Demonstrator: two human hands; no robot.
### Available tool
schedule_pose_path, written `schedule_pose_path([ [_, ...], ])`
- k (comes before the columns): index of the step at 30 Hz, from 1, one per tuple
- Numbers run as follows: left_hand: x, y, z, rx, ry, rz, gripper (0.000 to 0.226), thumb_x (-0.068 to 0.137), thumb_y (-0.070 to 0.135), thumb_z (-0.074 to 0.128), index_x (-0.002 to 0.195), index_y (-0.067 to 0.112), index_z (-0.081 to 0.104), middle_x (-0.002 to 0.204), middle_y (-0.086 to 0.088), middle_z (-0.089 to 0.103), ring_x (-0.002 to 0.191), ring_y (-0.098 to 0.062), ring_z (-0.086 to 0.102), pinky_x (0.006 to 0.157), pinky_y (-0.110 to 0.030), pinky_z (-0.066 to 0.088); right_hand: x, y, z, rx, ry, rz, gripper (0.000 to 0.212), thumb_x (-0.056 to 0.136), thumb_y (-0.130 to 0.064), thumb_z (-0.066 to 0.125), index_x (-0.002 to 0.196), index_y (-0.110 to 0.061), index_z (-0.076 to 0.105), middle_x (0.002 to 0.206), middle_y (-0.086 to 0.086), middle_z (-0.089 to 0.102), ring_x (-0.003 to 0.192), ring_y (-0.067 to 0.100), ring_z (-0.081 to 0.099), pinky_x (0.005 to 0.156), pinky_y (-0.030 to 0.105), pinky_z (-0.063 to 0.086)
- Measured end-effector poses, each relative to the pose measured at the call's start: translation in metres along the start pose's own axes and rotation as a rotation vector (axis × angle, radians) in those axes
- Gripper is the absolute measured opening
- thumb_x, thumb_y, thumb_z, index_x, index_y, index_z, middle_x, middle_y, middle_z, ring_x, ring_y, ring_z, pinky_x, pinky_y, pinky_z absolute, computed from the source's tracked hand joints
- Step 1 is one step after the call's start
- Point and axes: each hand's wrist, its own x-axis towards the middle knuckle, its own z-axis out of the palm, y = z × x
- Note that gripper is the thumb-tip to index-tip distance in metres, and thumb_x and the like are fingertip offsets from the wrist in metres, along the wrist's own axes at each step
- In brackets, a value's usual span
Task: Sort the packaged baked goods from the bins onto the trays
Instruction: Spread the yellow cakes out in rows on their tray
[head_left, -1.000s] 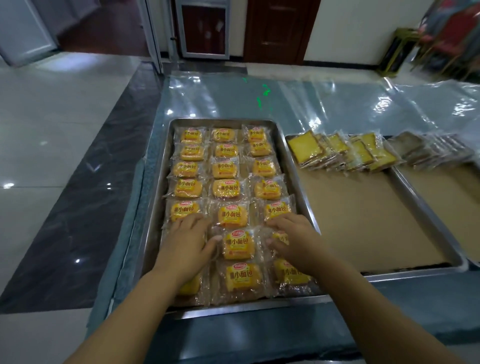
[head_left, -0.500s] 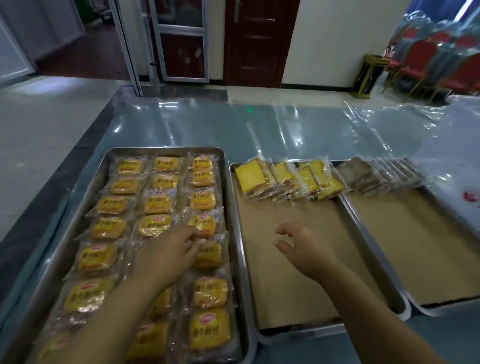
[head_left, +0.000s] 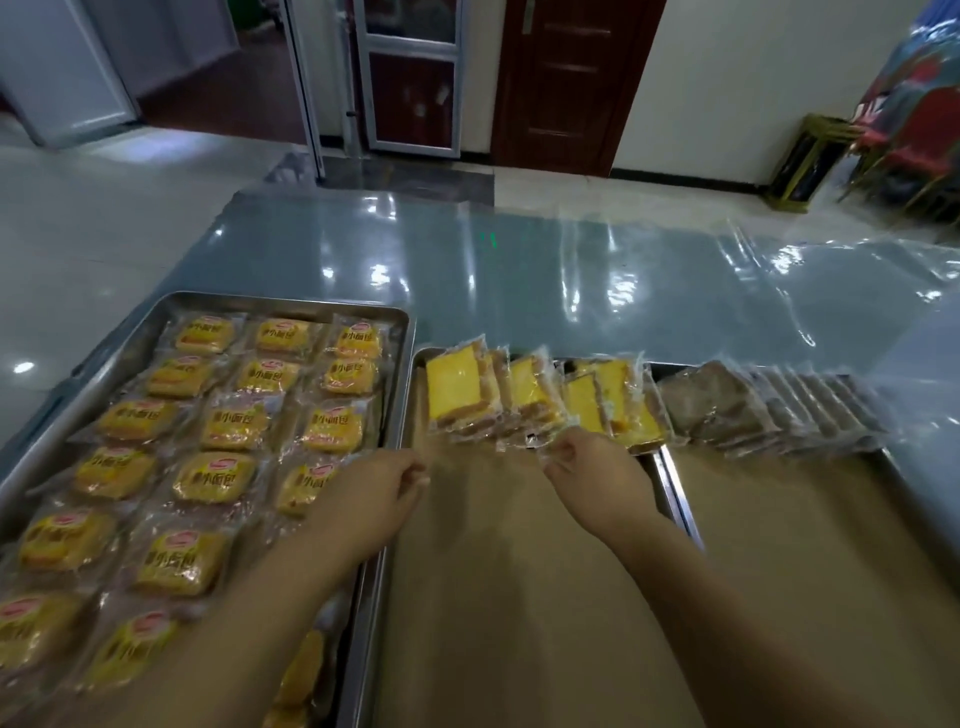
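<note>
On the counter (head_left: 519, 291), 3 metal trays side by side. Left tray (head_left: 291, 300): small bread packs (head_left: 215, 475) in 3 columns. Middle tray (head_left: 509, 597), paper-lined: yellow slice packs (head_left: 454, 384) in 1 row along the far edge, long axis left to right, just far of both hands. Right hand (head_left: 587, 480): nearer, fingertips at the row's wrapper edges; grip cannot be told. Left hand (head_left: 371, 493): apart, fingers curled, nothing held, over the middle tray's left rim. Right tray (head_left: 805, 545): brown slice packs (head_left: 727, 400).
</note>
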Motion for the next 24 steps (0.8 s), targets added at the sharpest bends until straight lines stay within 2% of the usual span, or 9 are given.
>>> schedule_pose_path([
  [4, 0.047, -0.005, 0.000, 0.061, -0.005, 0.062, 0.020, 0.091, 0.027, 0.055, 0.108, 0.020, 0.061, 0.103, 0.000, 0.061, 0.091, -0.015, 0.057, 0.075, -0.029, 0.047, 0.034, -0.010, 0.005, -0.028, 0.032, 0.013, 0.026, 0.089, -0.036, 0.054, 0.111, -0.022, 0.058, 0.099, -0.003, 0.065, 0.087, 0.015, 0.059, 0.072, 0.033, 0.052],
  [6, 0.074, -0.008, 0.000, 0.078, -0.003, 0.077, 0.024, 0.090, 0.024, 0.057, 0.113, 0.019, 0.059, 0.108, -0.001, 0.058, 0.098, -0.018, 0.055, 0.078, -0.027, 0.042, 0.050, -0.016, 0.010, -0.058, 0.032, 0.010, 0.025, 0.090, -0.038, 0.053, 0.109, -0.022, 0.058, 0.098, -0.003, 0.065, 0.085, 0.015, 0.059, 0.070, 0.033, 0.053],
  [9, 0.115, -0.012, -0.001, 0.090, -0.027, 0.063, 0.043, 0.088, 0.026, 0.060, 0.129, 0.017, 0.050, 0.126, -0.005, 0.051, 0.115, -0.022, 0.046, 0.094, -0.031, 0.038, 0.074, -0.026, 0.016, -0.094, 0.020, 0.003, 0.031, 0.091, -0.039, 0.052, 0.115, -0.020, 0.056, 0.103, -0.001, 0.065, 0.089, 0.018, 0.060, 0.073, 0.036, 0.054],
  [11, 0.139, -0.013, -0.001, 0.115, -0.039, 0.092, 0.051, 0.087, 0.027, 0.060, 0.134, 0.018, 0.044, 0.135, -0.006, 0.045, 0.123, -0.024, 0.039, 0.101, -0.033, 0.030, 0.089, -0.031, 0.019, -0.114, 0.019, -0.008, 0.034, 0.091, -0.039, 0.051, 0.118, -0.019, 0.055, 0.107, 0.000, 0.064, 0.093, 0.020, 0.059, 0.073, 0.034, 0.051],
  [14, 0.171, -0.016, 0.002, 0.125, -0.081, 0.115, 0.068, 0.085, 0.028, 0.064, 0.143, 0.018, 0.029, 0.147, -0.004, 0.034, 0.134, -0.025, 0.027, 0.108, -0.033, 0.018, 0.106, -0.035, 0.024, -0.197, -0.002, -0.027, 0.033, 0.090, -0.041, 0.052, 0.112, -0.018, 0.058, 0.107, 0.001, 0.062, 0.091, 0.020, 0.058, 0.071, 0.030, 0.048],
  [17, 0.197, -0.020, 0.009, 0.129, -0.196, 0.074, 0.088, 0.080, 0.032, 0.068, 0.148, 0.022, 0.013, 0.153, -0.001, 0.024, 0.138, -0.029, 0.016, 0.111, -0.039, 0.019, 0.113, -0.034, 0.031, -0.271, -0.071, -0.034, 0.035, 0.088, -0.045, 0.053, 0.112, -0.019, 0.059, 0.114, 0.003, 0.056, 0.099, 0.023, 0.054, 0.077, 0.033, 0.047],
  [20, 0.212, -0.024, 0.013, 0.104, -0.258, 0.085, 0.093, 0.074, 0.033, 0.073, 0.148, 0.027, 0.016, 0.151, 0.000, 0.028, 0.136, -0.029, 0.019, 0.109, -0.039, 0.022, 0.112, -0.030, 0.038, -0.261, -0.109, -0.022, 0.039, 0.085, -0.047, 0.056, 0.115, -0.022, 0.056, 0.117, 0.002, 0.050, 0.108, 0.024, 0.046, 0.083, 0.035, 0.042],
  [24, 0.213, -0.027, 0.013, 0.088, -0.207, 0.103, 0.093, 0.065, 0.036, 0.080, 0.143, 0.024, 0.030, 0.140, -0.001, 0.037, 0.129, -0.026, 0.026, 0.105, -0.039, 0.028, 0.106, -0.030, 0.041, -0.169, -0.078, 0.019, 0.033, 0.083, -0.039, 0.062, 0.113, -0.027, 0.056, 0.113, -0.002, 0.050, 0.109, 0.022, 0.043, 0.089, 0.041, 0.044],
])
